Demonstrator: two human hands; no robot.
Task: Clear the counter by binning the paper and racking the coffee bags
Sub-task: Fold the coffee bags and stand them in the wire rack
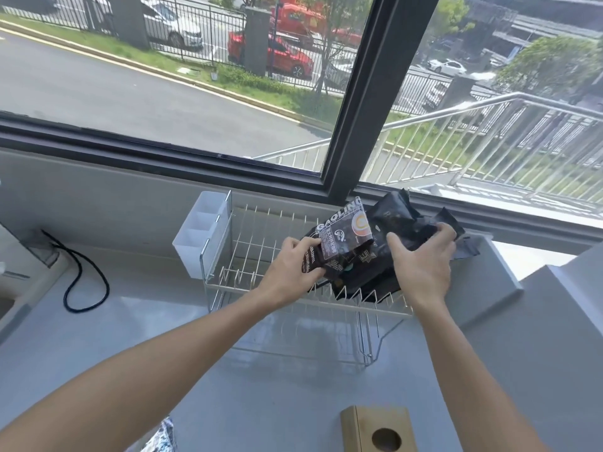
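Note:
A white wire dish rack (pixel 261 246) stands on the grey counter under the window. Dark coffee bags lie in its right half. My left hand (pixel 293 262) grips the front bag (pixel 346 233), a dark brown one with a printed label, tilted over the rack. My right hand (pixel 421 259) presses on the crumpled black bags (pixel 401 213) behind it, fingers curled over their top. No paper is in view.
A white divided cutlery holder (pixel 202 230) hangs on the rack's left end. A black cable (pixel 81 278) loops on the counter at left. A wooden box (pixel 378 429) with a round hole sits at the near edge. A raised grey ledge (pixel 489 278) borders the rack's right.

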